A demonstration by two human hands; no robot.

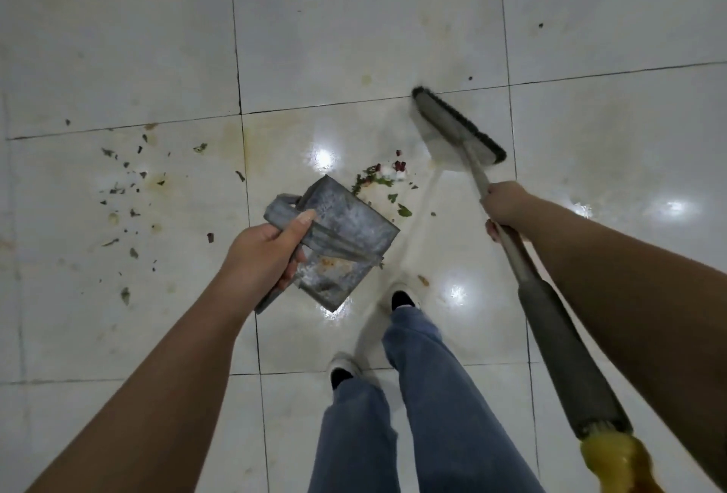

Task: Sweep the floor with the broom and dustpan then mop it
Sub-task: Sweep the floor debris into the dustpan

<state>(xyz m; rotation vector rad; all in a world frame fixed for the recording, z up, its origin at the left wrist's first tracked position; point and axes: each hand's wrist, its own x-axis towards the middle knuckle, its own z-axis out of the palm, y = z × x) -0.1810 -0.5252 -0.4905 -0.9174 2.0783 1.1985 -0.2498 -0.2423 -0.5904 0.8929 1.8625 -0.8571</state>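
Observation:
My left hand (pixel 265 252) grips the handle of a grey metal dustpan (pixel 342 233), held tilted above the white tiled floor (pixel 118 59). My right hand (pixel 505 203) grips the grey pole of a broom whose black-bristled head (pixel 458 126) rests on the floor, right of a small pile of green, red and white scraps (pixel 383 176). That pile lies just beyond the dustpan's far edge. More dark bits of litter (pixel 130 193) are scattered over the tile to the left.
My legs in blue jeans and dark shoes (pixel 403 299) stand just behind the dustpan. The broom pole (pixel 566 351) runs back past my right arm to a yellow end. Yellowish stains mark the tiles.

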